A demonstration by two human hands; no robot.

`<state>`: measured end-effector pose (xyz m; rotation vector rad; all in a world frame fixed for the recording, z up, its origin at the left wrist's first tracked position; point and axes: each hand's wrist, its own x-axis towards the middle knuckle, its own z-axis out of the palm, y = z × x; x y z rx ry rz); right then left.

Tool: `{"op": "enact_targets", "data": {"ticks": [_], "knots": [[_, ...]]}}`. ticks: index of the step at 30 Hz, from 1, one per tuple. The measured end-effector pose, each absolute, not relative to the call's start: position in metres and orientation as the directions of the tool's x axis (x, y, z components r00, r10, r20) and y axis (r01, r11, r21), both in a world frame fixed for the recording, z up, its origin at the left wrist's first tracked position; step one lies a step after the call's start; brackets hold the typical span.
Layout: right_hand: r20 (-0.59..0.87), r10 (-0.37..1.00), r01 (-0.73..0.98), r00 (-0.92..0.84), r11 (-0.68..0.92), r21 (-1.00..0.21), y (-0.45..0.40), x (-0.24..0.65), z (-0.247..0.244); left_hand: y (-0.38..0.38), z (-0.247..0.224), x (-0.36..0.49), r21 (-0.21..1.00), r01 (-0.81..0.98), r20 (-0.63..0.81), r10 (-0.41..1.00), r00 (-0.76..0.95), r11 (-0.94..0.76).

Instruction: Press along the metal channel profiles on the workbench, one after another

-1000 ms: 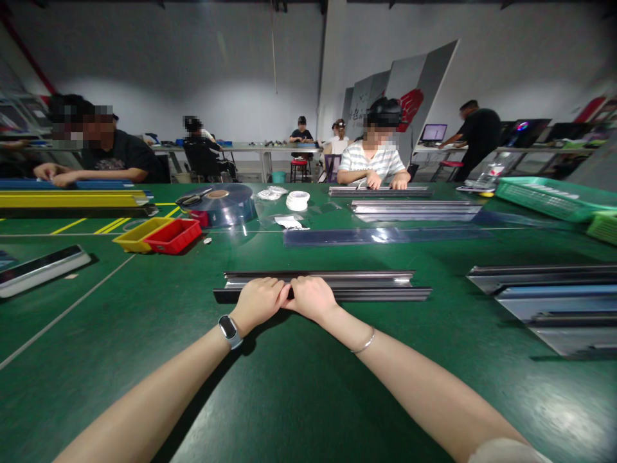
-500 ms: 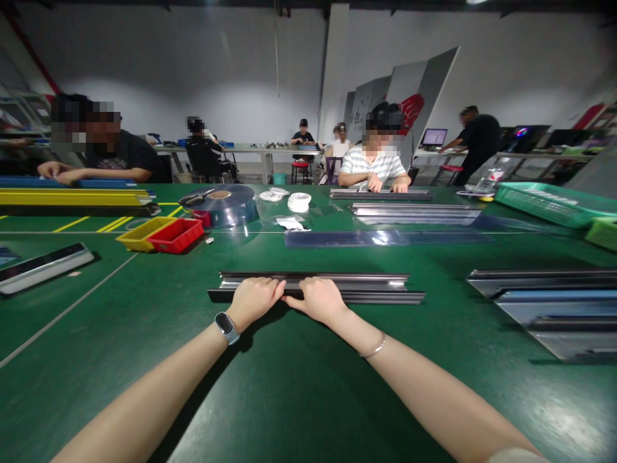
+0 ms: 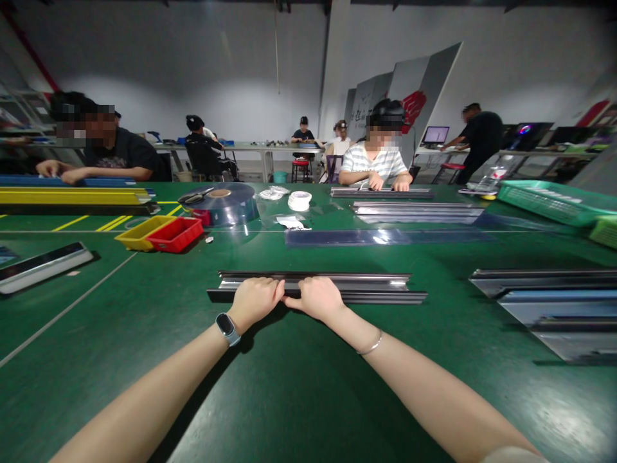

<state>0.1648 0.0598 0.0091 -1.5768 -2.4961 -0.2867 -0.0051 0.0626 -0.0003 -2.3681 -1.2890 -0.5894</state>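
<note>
A dark metal profile with a channel along its length [image 3: 380, 296] lies crosswise on the green table [image 3: 308, 392] in front of me. My left hand [image 3: 255, 301], below a wrist with a smart band, is closed over the profile left of its middle. Just beside it my right hand [image 3: 319, 298] grips the same profile, the thumb pointing toward the left hand. The two thumbs come close together at the near edge. Fingers on the far side and inside the channel are hidden from me.
Several profiles [image 3: 569, 302] lie at the right. Yellow [image 3: 139, 235] and red [image 3: 177, 235] bins stand left, near a roll of clear film [image 3: 231, 206]. A film strip [image 3: 342, 238] lies beyond my hands. Green baskets [image 3: 549, 204] sit far right. A co-worker [image 3: 376, 161] sits opposite.
Both hands keep their hold on the profile, with only a tiny shift of the right hand to the left. The view has moved very slightly.
</note>
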Motion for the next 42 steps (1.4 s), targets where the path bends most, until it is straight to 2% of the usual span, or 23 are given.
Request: {"op": "enact_targets", "data": {"ticks": [13,25,37,42], "knots": [[0.319,0.854,0.9,-0.411,0.435,-0.003,0.053,0.169,0.006,0.061,-0.001,-0.004,-0.139,0.856,0.522,0.698,0.491,-0.499],[0.286,0.841,0.884,-0.46,0.463,0.063,0.063,0.167,0.003,0.061,0.001,-0.003,-0.123,0.855,0.55,0.682,0.482,-0.504],[0.266,0.848,0.886,-0.459,0.458,0.07,0.067,0.166,0.004,0.061,0.001,-0.002,-0.105,0.861,0.557,0.688,0.465,-0.498],[0.253,0.855,0.889,-0.453,0.452,0.064,0.063,0.166,0.005,0.061,0.001,-0.003,-0.131,0.853,0.553,0.677,0.485,-0.504]]}}
